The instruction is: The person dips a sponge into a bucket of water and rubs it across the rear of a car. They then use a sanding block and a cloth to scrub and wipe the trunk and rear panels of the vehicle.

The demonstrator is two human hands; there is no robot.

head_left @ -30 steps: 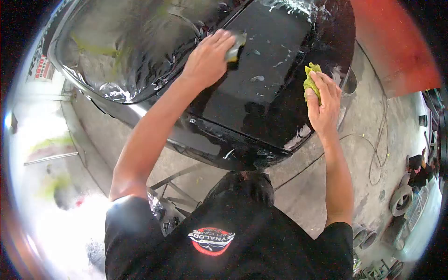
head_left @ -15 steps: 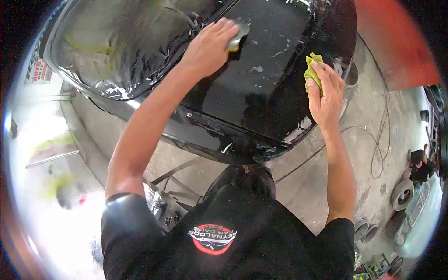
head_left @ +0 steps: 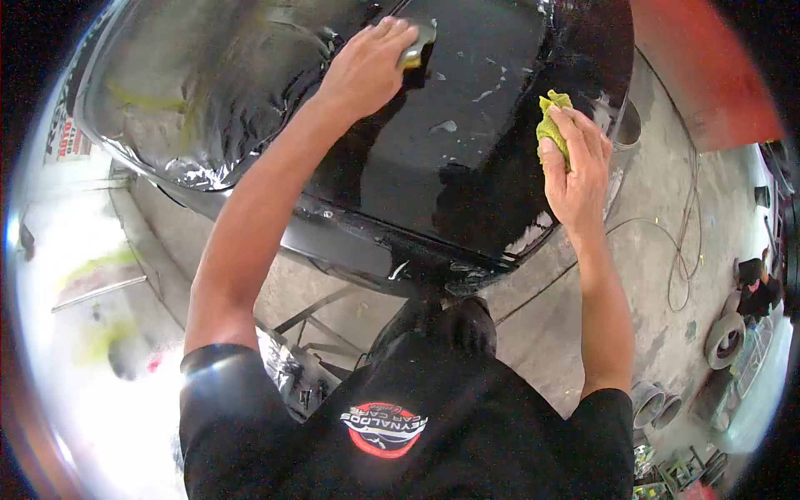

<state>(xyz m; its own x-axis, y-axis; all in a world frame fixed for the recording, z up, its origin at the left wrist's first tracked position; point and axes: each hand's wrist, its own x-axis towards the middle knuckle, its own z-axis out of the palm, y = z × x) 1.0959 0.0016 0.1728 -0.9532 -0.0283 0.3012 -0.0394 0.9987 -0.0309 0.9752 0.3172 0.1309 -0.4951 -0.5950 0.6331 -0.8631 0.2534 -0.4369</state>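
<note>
My left hand (head_left: 367, 71) presses a flat grey pad (head_left: 425, 37) with a yellow layer along its edge onto the black car panel (head_left: 467, 158). Its fingers are closed over the pad's near side. Wet streaks and whitish patches of liquid mark the panel to the right of that hand. Farther right, my right hand (head_left: 579, 167) grips a crumpled yellow-green cloth (head_left: 553, 129) above the panel's right side. Thumb and fingers wrap round the cloth, and part of it sticks out beyond the fingertips.
Wrinkled clear plastic sheeting (head_left: 200, 83) covers the car's left part. A metal stand (head_left: 312, 321) shows below the car's edge. Cable (head_left: 687, 250) loops over the concrete floor at right, near a tire (head_left: 725, 342) and a crouching person (head_left: 757, 287). A red panel (head_left: 708, 75) stands upper right.
My left hand has slid the pad slightly up and left along the panel. My right hand, still gripping the cloth, has shifted a little left. The whole view has tilted slightly.
</note>
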